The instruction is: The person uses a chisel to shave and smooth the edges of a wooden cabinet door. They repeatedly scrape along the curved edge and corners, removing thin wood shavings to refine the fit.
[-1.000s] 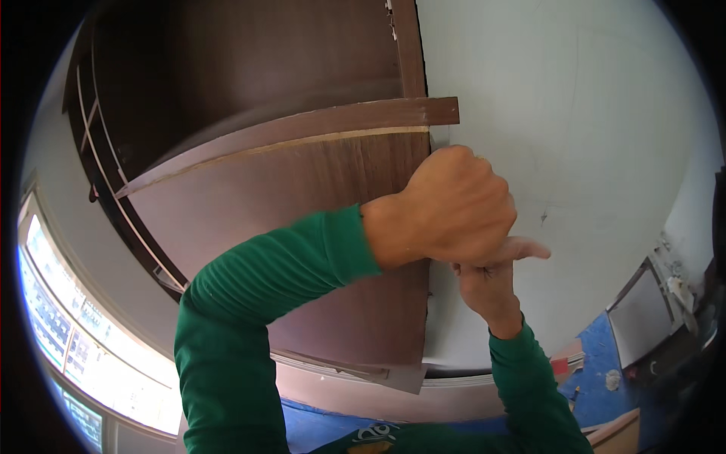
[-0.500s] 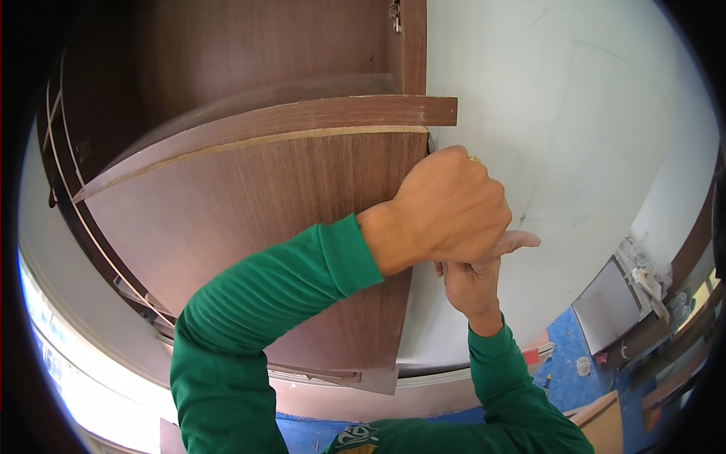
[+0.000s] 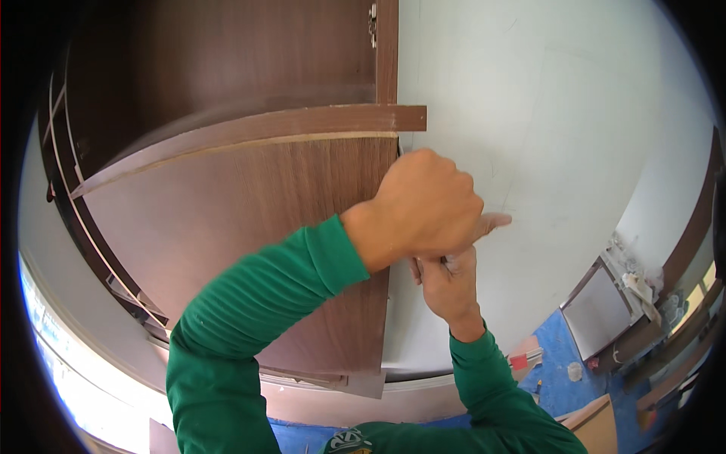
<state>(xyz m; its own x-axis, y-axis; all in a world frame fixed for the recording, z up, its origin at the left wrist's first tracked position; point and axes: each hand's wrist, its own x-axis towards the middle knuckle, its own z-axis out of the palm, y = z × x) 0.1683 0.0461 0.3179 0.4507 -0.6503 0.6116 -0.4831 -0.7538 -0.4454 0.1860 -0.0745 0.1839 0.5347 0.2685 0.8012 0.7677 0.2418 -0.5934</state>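
My left hand (image 3: 420,200), closed into a fist with its back toward me, is at the right edge of a brown wood-grain panel (image 3: 257,197). My right hand (image 3: 450,284) is just beneath it, touching it, fingers curled; whatever the two hold is hidden. A digit sticks out to the right from between them, over the pale wall or board surface (image 3: 560,129). Above the panel runs a brown edge strip (image 3: 325,119), reaching past the panel's right side, under an open dark cabinet interior (image 3: 249,53) with a metal fitting (image 3: 373,26) on its right side.
Bright windows (image 3: 68,356) are at the lower left. Blue sheeting (image 3: 563,382) covers the floor, with board offcuts (image 3: 582,424) lying on it. At the right stands a low unit with a grey panel (image 3: 594,310) and cluttered white items (image 3: 639,284) on top.
Both hands, still together, have moved left and slightly up in the picture; the panel's right edge has also shifted left as the view moved. Their closed shape looks much the same.
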